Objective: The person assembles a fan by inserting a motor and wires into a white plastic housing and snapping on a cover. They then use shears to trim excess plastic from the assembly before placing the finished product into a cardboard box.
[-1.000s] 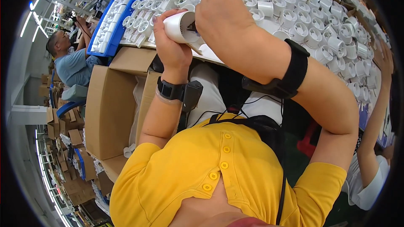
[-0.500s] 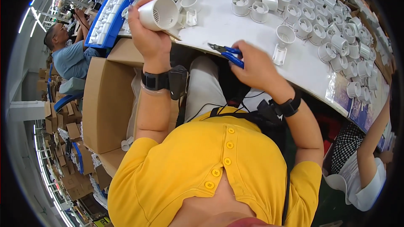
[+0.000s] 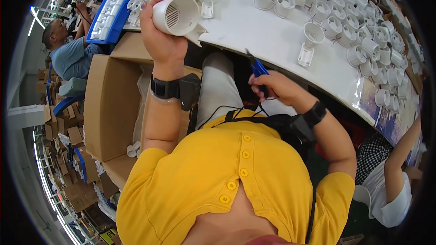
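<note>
Stretching out ahead of the left hand [image 3: 165,41] and right hand [image 3: 279,85]: white table [image 3: 259,27]. Crowd of white cup-shaped parts [image 3: 345,16] sits on it, beyond and right of right hand. Open cardboard box [image 3: 113,102] is left of left hand, closer to the body. Blue tray [image 3: 121,20], loaded with white parts, is further left-forward of left hand. Left hand is wrapped around a white cup [image 3: 181,16] at the table's near edge, slotted base visible inside. Right hand is gripping blue-handled pliers [image 3: 259,67], apart from the cup; can't tell if the tips meet.
</note>
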Demonstrator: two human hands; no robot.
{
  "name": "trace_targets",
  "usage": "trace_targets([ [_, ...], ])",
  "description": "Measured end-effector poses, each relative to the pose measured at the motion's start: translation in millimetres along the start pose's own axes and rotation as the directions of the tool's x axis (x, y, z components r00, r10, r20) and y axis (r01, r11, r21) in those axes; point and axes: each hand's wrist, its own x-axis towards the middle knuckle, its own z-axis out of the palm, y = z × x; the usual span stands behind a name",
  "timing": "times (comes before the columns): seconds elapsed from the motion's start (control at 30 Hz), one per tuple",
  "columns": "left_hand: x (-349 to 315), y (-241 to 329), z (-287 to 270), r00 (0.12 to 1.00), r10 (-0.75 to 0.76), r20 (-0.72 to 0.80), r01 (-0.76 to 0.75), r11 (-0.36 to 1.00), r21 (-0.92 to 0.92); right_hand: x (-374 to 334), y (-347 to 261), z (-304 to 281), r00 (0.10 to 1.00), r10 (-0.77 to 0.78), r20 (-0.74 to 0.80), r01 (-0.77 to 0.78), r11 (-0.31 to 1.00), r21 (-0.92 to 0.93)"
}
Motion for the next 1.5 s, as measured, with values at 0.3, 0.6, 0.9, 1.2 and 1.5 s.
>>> trace_targets([
  [0.3,0.2,20.6,-8.9,0.998,-0.049,-0.045,0.043,0.993,-0.109,73.6,-34.3,28.7,0.687,-0.723,0.074,-0.012,-0.113,-0.994],
  [0.6,-6.4,31.0,-34.3,0.997,0.001,-0.083,-0.005,0.999,-0.051,68.8,-5.9,58.0,0.713,-0.585,0.387,0.315,-0.225,-0.922],
  [0.9,-10.2,25.7,-32.0,0.997,-0.074,0.021,0.076,0.991,-0.106,-15.4,-81.9,71.3,0.632,-0.764,0.131,0.299,0.085,-0.95],
  [1.2,-25.0,4.4,15.1,1.0,0.012,-0.007,-0.012,0.999,-0.031,-29.0,-145.7,85.6,0.417,-0.84,0.348,-0.203,-0.459,-0.865],
  [1.5,-22.9,-6.4,20.8,0.999,0.011,-0.046,-0.013,0.999,-0.033,-32.5,-163.3,100.6,0.636,-0.641,0.429,-0.349,-0.736,-0.581],
])
